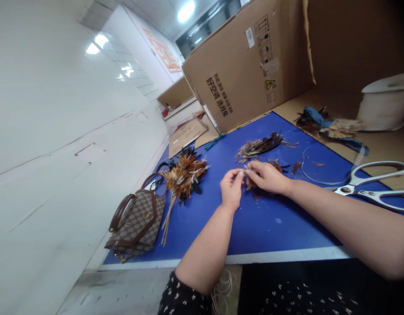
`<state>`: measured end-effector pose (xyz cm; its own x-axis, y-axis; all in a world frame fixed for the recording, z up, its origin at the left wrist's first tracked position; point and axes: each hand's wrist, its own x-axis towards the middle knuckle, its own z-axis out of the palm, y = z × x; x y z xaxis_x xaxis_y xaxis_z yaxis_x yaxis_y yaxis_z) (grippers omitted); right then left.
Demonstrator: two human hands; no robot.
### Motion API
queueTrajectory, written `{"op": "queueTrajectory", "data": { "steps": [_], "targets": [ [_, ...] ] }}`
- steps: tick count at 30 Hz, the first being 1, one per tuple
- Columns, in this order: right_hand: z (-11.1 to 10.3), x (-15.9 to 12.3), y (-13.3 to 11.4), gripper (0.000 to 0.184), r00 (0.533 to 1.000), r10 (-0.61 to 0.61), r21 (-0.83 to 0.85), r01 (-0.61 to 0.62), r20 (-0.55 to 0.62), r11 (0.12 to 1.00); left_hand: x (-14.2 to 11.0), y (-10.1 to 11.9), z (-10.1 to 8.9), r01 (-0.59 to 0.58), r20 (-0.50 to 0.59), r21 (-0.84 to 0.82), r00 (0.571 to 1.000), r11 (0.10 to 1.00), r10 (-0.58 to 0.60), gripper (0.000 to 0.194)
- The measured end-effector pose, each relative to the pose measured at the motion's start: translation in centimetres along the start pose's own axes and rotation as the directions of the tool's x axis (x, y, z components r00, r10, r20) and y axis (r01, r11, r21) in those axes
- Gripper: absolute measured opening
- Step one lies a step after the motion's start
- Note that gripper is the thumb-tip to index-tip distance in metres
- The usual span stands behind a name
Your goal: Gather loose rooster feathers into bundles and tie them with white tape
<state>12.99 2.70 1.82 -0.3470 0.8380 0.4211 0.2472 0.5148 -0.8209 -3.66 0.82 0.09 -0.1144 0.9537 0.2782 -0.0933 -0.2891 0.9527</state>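
Observation:
Over the middle of the blue mat, my left hand (231,188) and my right hand (266,175) meet, thumbs and fingers pinched together. Between them are small brown feathers (250,183), partly covered by my right fingers; the exact grip point is too small to make out. Just beyond my hands lies a bunch of dark and tan feathers (259,146). Some loose brown feathers (277,165) are scattered beside my right hand. To the left rests a fuller orange-brown feather bundle (185,173) with pale stems toward me.
A patterned handbag (136,223) stands at the mat's left edge by the white wall. Large scissors (349,186) lie beyond my right forearm. A white spool (384,105) and a blue-tied feather bundle (326,124) sit at right. A tall cardboard box (244,65) closes off the back.

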Motion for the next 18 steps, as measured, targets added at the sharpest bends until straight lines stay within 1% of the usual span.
{"op": "queueTrajectory", "data": {
  "steps": [4, 8, 14, 16, 18],
  "targets": [
    [0.13, -0.06, 0.10, 0.024, 1.000, 0.000, -0.020, 0.000, 0.008, 1.000, -0.02, 0.13, -0.11, -0.024, -0.004, 0.062, 1.000, 0.998, 0.025, 0.032],
    [0.21, -0.05, 0.13, 0.023, 1.000, 0.003, -0.049, -0.004, -0.005, 0.999, 0.05, 0.01, 0.01, -0.012, -0.029, 0.026, 0.999, 1.000, 0.013, 0.029],
    [0.30, -0.01, 0.01, 0.023, 0.999, 0.011, -0.087, -0.014, -0.043, 0.996, 0.38, -0.42, 0.14, 0.058, -0.116, -0.049, 0.991, 0.997, -0.063, 0.018],
    [0.28, 0.01, -0.04, 0.024, 0.998, 0.012, -0.096, -0.018, -0.056, 0.995, 0.46, -0.46, 0.16, 0.084, -0.114, -0.072, 0.989, 0.994, -0.092, 0.018],
    [0.22, 0.04, -0.07, 0.023, 0.997, 0.018, -0.104, -0.027, -0.080, 0.994, 0.48, -0.39, 0.19, 0.120, -0.082, -0.102, 0.988, 0.988, -0.128, 0.020]
  ]
}}
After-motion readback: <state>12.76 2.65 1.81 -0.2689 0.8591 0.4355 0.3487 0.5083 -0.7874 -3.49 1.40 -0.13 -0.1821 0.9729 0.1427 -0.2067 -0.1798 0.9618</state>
